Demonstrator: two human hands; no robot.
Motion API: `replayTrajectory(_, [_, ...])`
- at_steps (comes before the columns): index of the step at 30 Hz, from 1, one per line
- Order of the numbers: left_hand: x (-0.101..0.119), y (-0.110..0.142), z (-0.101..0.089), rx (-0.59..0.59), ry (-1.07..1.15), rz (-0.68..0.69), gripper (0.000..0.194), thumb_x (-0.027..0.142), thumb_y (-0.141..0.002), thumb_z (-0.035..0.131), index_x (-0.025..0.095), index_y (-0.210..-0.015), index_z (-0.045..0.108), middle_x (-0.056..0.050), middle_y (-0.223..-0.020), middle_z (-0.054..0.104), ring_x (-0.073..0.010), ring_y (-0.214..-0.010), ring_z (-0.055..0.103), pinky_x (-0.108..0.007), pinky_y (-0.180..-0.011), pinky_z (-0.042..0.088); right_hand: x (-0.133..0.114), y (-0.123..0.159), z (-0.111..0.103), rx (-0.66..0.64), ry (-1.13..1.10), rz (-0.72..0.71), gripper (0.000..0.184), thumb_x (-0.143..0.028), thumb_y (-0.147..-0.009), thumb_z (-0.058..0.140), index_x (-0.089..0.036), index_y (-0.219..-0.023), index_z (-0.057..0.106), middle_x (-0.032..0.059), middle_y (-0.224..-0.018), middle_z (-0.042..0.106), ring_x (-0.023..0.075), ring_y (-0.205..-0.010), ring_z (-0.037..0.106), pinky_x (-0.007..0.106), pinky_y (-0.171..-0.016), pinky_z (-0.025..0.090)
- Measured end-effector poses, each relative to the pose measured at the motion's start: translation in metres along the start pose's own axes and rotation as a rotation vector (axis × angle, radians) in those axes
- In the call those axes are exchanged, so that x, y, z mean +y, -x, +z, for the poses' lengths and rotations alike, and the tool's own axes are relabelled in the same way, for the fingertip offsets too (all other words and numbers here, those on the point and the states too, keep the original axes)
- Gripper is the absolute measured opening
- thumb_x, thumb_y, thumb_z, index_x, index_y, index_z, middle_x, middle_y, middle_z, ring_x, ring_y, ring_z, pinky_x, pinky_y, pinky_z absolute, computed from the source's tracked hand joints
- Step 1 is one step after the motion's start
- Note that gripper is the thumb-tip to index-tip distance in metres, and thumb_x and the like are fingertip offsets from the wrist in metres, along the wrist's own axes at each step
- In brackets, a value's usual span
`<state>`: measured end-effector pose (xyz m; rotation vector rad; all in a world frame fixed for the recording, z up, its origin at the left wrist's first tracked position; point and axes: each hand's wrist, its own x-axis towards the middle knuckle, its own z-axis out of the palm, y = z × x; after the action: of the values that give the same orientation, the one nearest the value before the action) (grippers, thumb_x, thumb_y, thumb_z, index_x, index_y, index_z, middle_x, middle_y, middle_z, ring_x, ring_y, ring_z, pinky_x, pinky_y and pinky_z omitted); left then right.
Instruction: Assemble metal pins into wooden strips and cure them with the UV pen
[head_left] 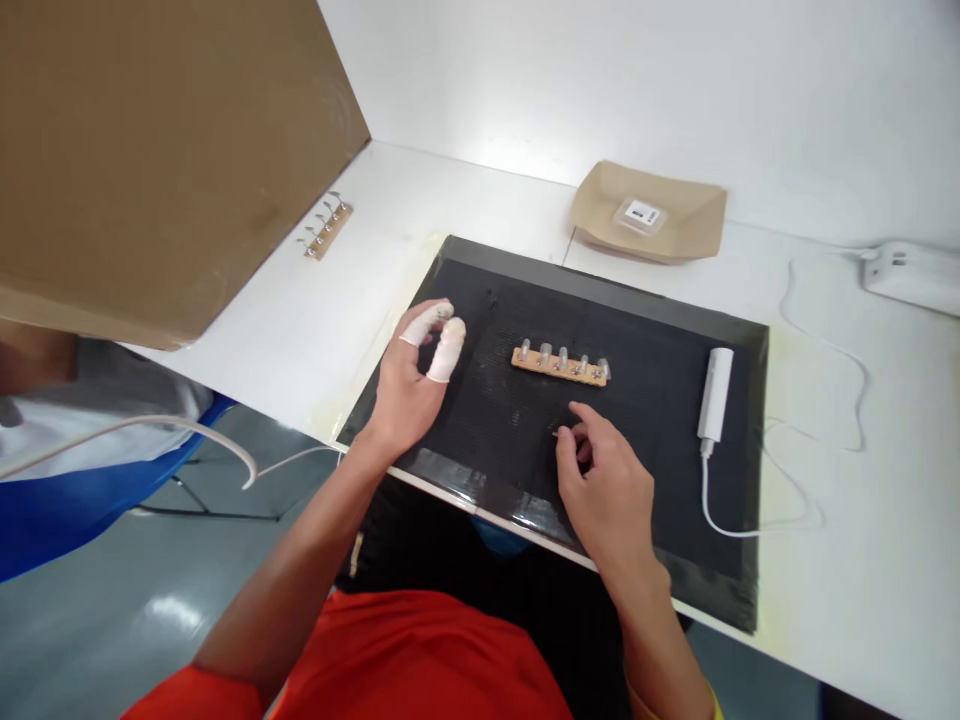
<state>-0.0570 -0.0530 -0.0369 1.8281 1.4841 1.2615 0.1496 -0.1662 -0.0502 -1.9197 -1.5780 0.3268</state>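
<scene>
A small wooden strip [559, 374] lies on the black mat [495, 420]; along it stand several metal fittings, apparently hooks, with clear plastic pieces over them. To its left, my left hand [409, 385] hovers over the mat's left edge, white finger cots on the thumb and index finger, which are apart and hold nothing. My right hand [607, 485] is below the strip's right end, not touching it. Its thumb and fingers are drawn together, and a tiny thin tip shows by the thumb; what it belongs to is too small to tell.
A white stick-shaped device [716, 395] with a cable lies at the mat's right. Behind stands a cardboard tray [600, 190] holding a small labelled clear box [641, 215]. Left are another hook strip [328, 232] and a large cardboard panel [180, 150]; a person sits beyond. A power strip [911, 275] is far right.
</scene>
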Motion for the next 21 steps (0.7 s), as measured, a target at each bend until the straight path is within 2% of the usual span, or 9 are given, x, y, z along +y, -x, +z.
replayTrajectory(4, [-0.002, 0.022, -0.002, -0.066, -0.055, 0.104, 0.033, 0.043, -0.106, 0.059, 0.019, -0.129, 0.064, -0.014, -0.140, 0.064, -0.0238, -0.129, 0.063, -0.043, -0.112, 0.051, 0.008, 0.005, 0.001, 0.017, -0.011, -0.125, 0.031, -0.026, -0.101, 0.052, -0.017, -0.126, 0.066, 0.0068, -0.091, 0.074, 0.0215, -0.081, 0.067, 0.037, -0.079, 0.055])
replayTrajectory(6, [-0.002, 0.026, -0.004, -0.139, -0.101, 0.167, 0.030, 0.039, -0.105, 0.060, 0.021, -0.130, 0.063, -0.013, -0.142, 0.064, -0.0249, -0.133, 0.060, -0.047, -0.116, 0.047, 0.009, 0.008, -0.002, 0.018, -0.082, -0.120, 0.030, -0.025, -0.100, 0.053, -0.016, -0.126, 0.066, 0.0069, -0.093, 0.074, 0.0203, -0.080, 0.067, 0.037, -0.081, 0.056])
replayTrajectory(8, [-0.003, 0.025, -0.006, -0.258, -0.180, 0.221, 0.030, 0.039, -0.104, 0.062, 0.024, -0.130, 0.062, -0.012, -0.146, 0.062, -0.0274, -0.138, 0.055, -0.051, -0.119, 0.042, 0.009, 0.011, -0.005, 0.021, -0.172, -0.049, 0.030, -0.026, -0.099, 0.055, -0.017, -0.126, 0.065, 0.0063, -0.093, 0.075, 0.0183, -0.075, 0.065, 0.036, -0.077, 0.057])
replayTrajectory(10, [-0.003, 0.018, -0.007, -0.400, -0.255, 0.245, 0.032, 0.042, -0.103, 0.065, 0.027, -0.131, 0.062, -0.010, -0.152, 0.058, -0.0305, -0.142, 0.048, -0.055, -0.119, 0.039, 0.008, 0.013, -0.009, 0.012, -0.261, 0.049, 0.031, -0.028, -0.098, 0.058, -0.018, -0.126, 0.064, 0.0057, -0.094, 0.075, 0.0165, -0.071, 0.064, 0.034, -0.071, 0.057])
replayTrajectory(12, [-0.002, 0.008, -0.005, -0.489, -0.297, 0.246, 0.038, 0.044, -0.099, 0.070, 0.028, -0.133, 0.061, -0.010, -0.156, 0.055, -0.0328, -0.144, 0.044, -0.058, -0.118, 0.036, 0.007, 0.014, -0.012, 0.000, -0.358, 0.122, 0.033, -0.031, -0.096, 0.060, -0.019, -0.127, 0.062, 0.0057, -0.096, 0.076, 0.0158, -0.070, 0.063, 0.033, -0.068, 0.056])
replayTrajectory(16, [-0.002, -0.019, 0.002, -0.612, -0.324, 0.289, 0.049, 0.048, -0.092, 0.078, 0.028, -0.135, 0.063, -0.010, -0.159, 0.052, -0.0349, -0.148, 0.040, -0.059, -0.119, 0.031, 0.008, 0.010, -0.018, -0.009, -0.526, 0.183, 0.036, -0.034, -0.094, 0.064, -0.022, -0.127, 0.060, 0.0057, -0.099, 0.076, 0.0159, -0.073, 0.064, 0.033, -0.069, 0.056])
replayTrajectory(21, [-0.005, -0.046, 0.014, -0.712, -0.335, 0.304, 0.051, 0.049, -0.086, 0.085, 0.026, -0.129, 0.068, -0.009, -0.156, 0.055, -0.0363, -0.149, 0.039, -0.059, -0.121, 0.026, 0.020, -0.004, -0.026, -0.022, -0.603, 0.188, 0.040, -0.035, -0.093, 0.069, -0.025, -0.130, 0.058, 0.0035, -0.101, 0.076, 0.0146, -0.075, 0.063, 0.032, -0.071, 0.054])
